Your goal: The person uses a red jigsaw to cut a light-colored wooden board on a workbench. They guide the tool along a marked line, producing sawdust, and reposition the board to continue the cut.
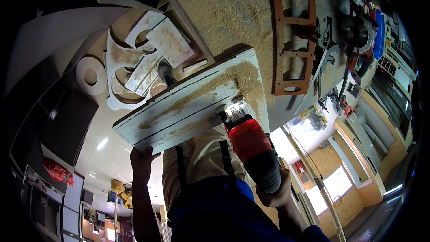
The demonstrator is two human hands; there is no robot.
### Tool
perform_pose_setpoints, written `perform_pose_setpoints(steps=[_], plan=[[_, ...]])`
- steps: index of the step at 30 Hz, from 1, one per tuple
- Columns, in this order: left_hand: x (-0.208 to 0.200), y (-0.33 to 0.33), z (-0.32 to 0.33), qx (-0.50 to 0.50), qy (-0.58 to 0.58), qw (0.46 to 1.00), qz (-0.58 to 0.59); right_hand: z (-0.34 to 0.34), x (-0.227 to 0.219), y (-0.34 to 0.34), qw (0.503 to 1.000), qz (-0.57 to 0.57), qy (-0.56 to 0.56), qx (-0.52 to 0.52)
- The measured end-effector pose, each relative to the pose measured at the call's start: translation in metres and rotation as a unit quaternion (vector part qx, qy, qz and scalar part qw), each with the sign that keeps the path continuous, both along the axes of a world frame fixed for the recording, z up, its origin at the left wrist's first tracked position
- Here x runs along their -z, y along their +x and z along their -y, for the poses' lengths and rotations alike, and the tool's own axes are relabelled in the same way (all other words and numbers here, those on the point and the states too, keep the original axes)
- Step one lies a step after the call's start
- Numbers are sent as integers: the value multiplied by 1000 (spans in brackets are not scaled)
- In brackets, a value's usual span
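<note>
A white board lies slanted in front of me, with sawdust strewn over it and dark lines running along its length. My left hand is closed round the board's near left corner. Wrapped round the rear of a red and black jigsaw is my right hand. The saw's metal base rests on the board's right part, beside the end of a dark line, under a bright light. Its blade cannot be made out.
A sawdust-covered bench extends beyond the board, bearing an orange frame with rectangular openings. Farther right stand a dark mitre saw and other tools. White offcuts with round holes, including a ring, lie low at the left, beside my shoe.
</note>
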State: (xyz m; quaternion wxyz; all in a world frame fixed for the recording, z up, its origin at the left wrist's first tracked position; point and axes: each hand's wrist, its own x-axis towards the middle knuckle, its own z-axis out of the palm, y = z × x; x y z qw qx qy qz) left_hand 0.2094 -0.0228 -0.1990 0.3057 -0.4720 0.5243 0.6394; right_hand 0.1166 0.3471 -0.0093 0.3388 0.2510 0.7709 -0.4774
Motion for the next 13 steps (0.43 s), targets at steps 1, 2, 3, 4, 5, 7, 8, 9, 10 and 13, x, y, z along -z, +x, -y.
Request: perform_pose_setpoints(steps=[1,2,3,4,5,7,8,9,10,13], plan=[[0,0,0,0,0,1000,2,0,0,0,1000,2,1,0],[0,0,0,1,-1,1000,1,0,-1,-1,1000,3,0,0],[0,0,-1,1,-3,1000,-1,0,-1,-1,1000,4,0,1],[0,-1,-1,2,-4,1000,-3,0,-1,-2,1000,5,-1,3],[-1,-1,-1,4,-7,1000,1,0,-1,-2,1000,6,-1,7],[-2,-3,-1,8,-12,1000,7,1,0,-3,1000,9,-1,16],[-3,-2,-1,4,-12,1000,7,2,0,-4,1000,8,-3,13],[-3,-3,-2,3,-11,1000,6,1,0,-4,1000,7,-3,13],[-3,-4,-2,1,-10,1000,5,0,0,-4,1000,3,-4,6],[-1,-1,-1,-3,-4,1000,3,0,0,-5,1000,-5,-4,-2]])
